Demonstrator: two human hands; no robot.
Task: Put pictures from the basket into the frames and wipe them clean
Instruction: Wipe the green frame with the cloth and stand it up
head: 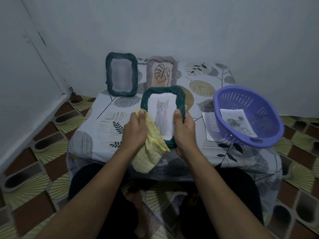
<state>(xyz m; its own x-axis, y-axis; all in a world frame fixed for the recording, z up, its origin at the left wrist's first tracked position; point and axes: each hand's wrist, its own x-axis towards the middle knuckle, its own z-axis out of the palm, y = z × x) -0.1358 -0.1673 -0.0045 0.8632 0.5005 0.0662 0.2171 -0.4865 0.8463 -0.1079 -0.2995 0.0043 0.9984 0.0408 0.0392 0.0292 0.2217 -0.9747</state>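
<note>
My right hand (183,133) grips the right edge of a dark green frame (180,95) with a cat picture (162,114) in it, held tilted above the table. My left hand (135,130) holds a yellow cloth (151,150) against the frame's left side; the cloth hangs down over its lower left corner. A purple basket (245,100) sits tilted at the right with a flower picture (236,123) inside it. At the back stand another dark green frame (121,75) with a blurred picture and a pinkish frame (162,73) with a leaf drawing.
The low table (103,121) has a leaf-patterned cover and stands against a grey wall. A white sheet (208,125) lies partly under the basket. Patterned floor tiles surround the table, and my legs are under its front edge.
</note>
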